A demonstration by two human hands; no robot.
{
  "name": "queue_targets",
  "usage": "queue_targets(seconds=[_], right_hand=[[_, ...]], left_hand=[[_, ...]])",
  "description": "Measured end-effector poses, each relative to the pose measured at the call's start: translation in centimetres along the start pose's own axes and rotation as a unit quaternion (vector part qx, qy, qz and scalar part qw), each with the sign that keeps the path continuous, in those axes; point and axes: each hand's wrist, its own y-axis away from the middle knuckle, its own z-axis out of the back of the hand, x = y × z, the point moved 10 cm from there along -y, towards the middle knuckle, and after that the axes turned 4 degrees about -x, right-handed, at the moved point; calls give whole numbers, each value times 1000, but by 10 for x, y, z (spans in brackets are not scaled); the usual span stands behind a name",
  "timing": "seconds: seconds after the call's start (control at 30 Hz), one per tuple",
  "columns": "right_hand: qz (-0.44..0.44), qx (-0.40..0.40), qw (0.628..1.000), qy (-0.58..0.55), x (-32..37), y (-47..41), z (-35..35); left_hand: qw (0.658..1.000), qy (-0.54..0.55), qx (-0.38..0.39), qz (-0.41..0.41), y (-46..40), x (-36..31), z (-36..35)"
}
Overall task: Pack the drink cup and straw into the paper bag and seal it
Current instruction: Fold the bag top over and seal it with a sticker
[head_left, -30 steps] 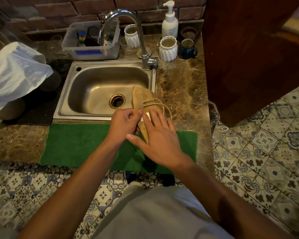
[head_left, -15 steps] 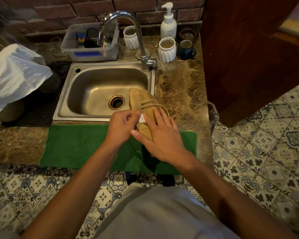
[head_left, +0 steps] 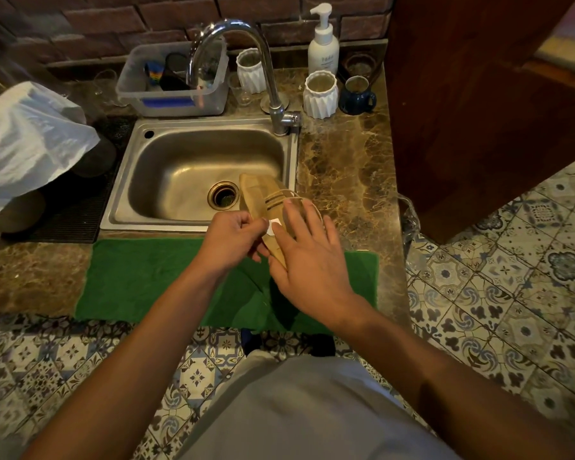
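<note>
- Head view, far left: a white plastic bag [head_left: 24,144] slumps on the counter, well clear of the action. Not part of this.
- Moving in: the steel sink [head_left: 166,214] sits behind a green towel [head_left: 140,280] spread along the counter edge.
- Left hand [head_left: 228,239] is curled up, fingertips pinched at the edge of a small white sticker [head_left: 273,226] on the folded top of the paper bag [head_left: 263,200].
- The bag itself stands on the towel, leaning back over the sink's front rim, mouth folded shut. Cup and straw aren't visible, so presumably inside, but I can't confirm.
- Right hand [head_left: 307,257] lies flat with fingers spread, pressed against the bag's right side, near its string handles [head_left: 299,197].
- So this looks like the sealing step. My take: keep the right palm bracing the fold so it doesn't spring open, lay the sticker half on the flap and half on the body, then rub it down. Don't squeeze hard, there's likely a drink in there.
</note>
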Motion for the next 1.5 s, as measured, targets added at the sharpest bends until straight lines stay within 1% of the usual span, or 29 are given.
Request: queue_targets(seconds=[0.07, 0.13, 0.2, 0.37, 0.47, 0.6, 0.73, 0.8, 0.87, 0.97, 1.07, 1.13, 1.23, 1.3, 1.4, 1.5], right_hand=[[1, -2, 1000, 5, 2, 2, 0], [0, 21, 1000, 15, 1, 2, -2], [3, 25, 999, 20, 0, 2, -2], [11, -39, 999, -6, 6, 5, 7], [1, -42, 999, -22, 3, 4, 5], [-11, -9, 1000, -18, -3, -1, 3], [-11, 39, 999, -1, -2, 2, -3], [-10, 61, 998, -5, 0, 3, -8], [-9, 68, 998, -10, 3, 2, -11], [-9, 84, 996, -1, 6, 4, -20], [-32, 103, 994, -16, -1, 5, -25], [-38, 106, 993, -21, -5, 2, -24], [-20, 85, 996, -16, 1, -5, -18], [-10, 90, 996, -8, 5, -6, -21], [-28, 99, 995, -4, -4, -8, -27], [-42, 105, 994, -3, -14, -11, -25]], left_hand=[[1000, -7, 5, 0, -2, 0, 0], [1000, -13, 11, 7, -2, 1, 0], [1000, -11, 16, 14, -1, 3, 0], [1000, 7, 11, 15, 0, -1, -2], [1000, -13, 20, 14, -2, -2, -3], [999, -42, 15, 10, -5, -2, -2], [999, -37, 12, 29, -3, 8, 4], [999, -37, 17, 23, -2, 6, 7], [999, -45, 23, 10, -4, 2, 9], [997, -54, 50, 6, -10, 3, 12], [993, -71, 89, 9, -9, 3, 10], [992, -71, 100, 6, -8, 0, 8], [992, -75, 104, -7, -10, -5, 5], [989, -100, 104, -31, -11, -9, 4], [979, -152, 115, -70, -12, -14, 5], [978, -155, 118, -71, -13, -12, 8]])
